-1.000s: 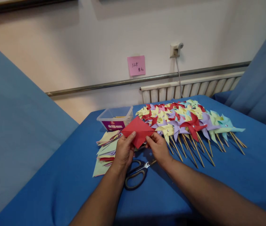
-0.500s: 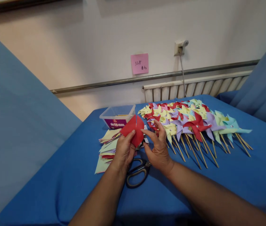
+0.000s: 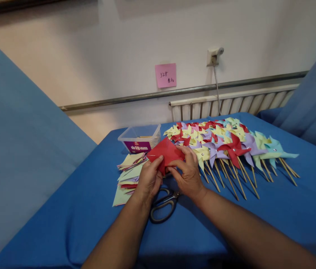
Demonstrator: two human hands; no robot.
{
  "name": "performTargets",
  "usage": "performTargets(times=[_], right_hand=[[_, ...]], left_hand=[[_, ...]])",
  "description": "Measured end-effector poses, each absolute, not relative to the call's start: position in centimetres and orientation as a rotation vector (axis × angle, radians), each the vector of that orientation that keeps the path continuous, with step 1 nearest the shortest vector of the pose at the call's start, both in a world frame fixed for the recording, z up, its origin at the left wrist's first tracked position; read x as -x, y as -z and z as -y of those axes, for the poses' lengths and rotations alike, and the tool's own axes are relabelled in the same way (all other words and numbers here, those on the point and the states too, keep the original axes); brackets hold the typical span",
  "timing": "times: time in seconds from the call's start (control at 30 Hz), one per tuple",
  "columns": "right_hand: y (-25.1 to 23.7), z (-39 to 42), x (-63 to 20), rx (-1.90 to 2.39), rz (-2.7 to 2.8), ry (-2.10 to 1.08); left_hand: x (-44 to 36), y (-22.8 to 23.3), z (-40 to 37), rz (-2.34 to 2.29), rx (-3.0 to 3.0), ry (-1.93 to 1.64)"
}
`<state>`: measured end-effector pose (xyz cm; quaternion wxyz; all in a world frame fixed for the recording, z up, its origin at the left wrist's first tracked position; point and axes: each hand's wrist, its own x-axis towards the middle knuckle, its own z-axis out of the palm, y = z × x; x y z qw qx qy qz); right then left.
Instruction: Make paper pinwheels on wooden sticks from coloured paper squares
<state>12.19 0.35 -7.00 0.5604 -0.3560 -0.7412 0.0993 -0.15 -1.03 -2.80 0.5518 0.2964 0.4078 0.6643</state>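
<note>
Both hands meet at the middle of the frame over a red paper square (image 3: 167, 152), which is held a little above the blue-covered worktop (image 3: 259, 220). The left hand (image 3: 149, 180) pinches the sheet's lower left edge, thumb on top and the other fingers hidden beneath. The right hand (image 3: 189, 175) lies over the lower right part, its fingers (image 3: 185, 151) closed down on the paper's right side. Both hands are therefore gripping the sheet and neither is spread wide.

The red paper sits just above and beyond the fingers, toward the top of the frame, with both hands about equally close to it. It is turned as a diamond: one corner points up toward the clear plastic box (image 3: 140, 137), and another points left. Its longer visible diagonal runs left to right across the frame, tilted slightly upward on the right. A faint crease or cut line shows near the left corner, but it is too fine to tell which.

Directly below the hands lie black-handled scissors (image 3: 162, 206), flat on the worktop, their handles toward the bottom of the frame and the blades hidden under the right hand. Left of the hands is a loose stack of coloured paper squares (image 3: 126, 177). To the right, rows of finished paper pinwheels (image 3: 225, 144) on wooden sticks (image 3: 232, 183) spread across the worktop, the sticks pointing toward the lower right.
</note>
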Motion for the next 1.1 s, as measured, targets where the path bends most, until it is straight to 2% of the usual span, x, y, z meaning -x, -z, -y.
performTargets(times=[0.53, 1.1], right_hand=[[6.64, -1.08, -12.85, 0.926, 1.571, -0.468], [6.88, -1.13, -12.83, 0.959, 1.581, -0.48]], left_hand=[[-0.05, 3.57, 1.2, -1.029, -0.77, -1.423], [-0.23, 3.57, 1.24, -1.021, -0.801, -1.416]])
